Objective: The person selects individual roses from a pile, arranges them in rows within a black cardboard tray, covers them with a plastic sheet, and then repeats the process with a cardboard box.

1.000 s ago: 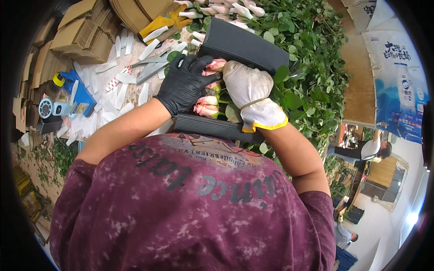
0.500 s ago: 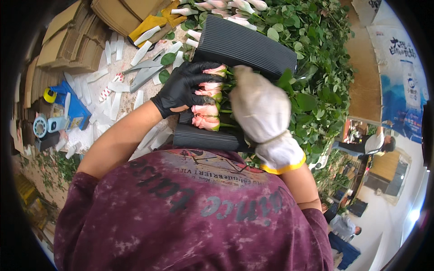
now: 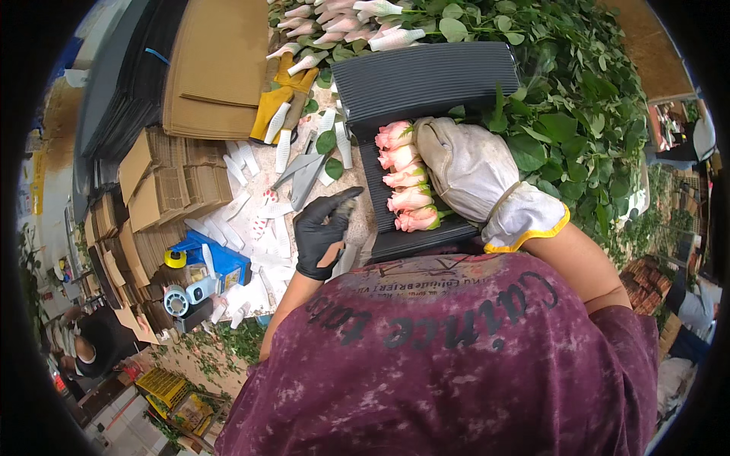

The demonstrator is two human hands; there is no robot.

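Pink roses lie in a row on a black corrugated sheet, heads toward the left. My right hand, in a whitish glove with a yellow-edged cuff, is closed over their stems just behind the heads; the fingertips are mostly hidden. To the left of the sheet, my left hand, in a black glove, is apart from the roses. Its fingers point toward them, slightly bent and parted, with nothing visible in them. The sheet's raised far flap stands beyond the roses.
Grey cutters lie among white mesh sleeves on the table. Cardboard stacks, a blue box and yellow gloves are at the left. Leafy stems and sleeved roses fill the far and right sides.
My left hand has let go of the rose heads and drawn back to the left. My right hand stays at the stems. The view has shifted, showing more of the left side.
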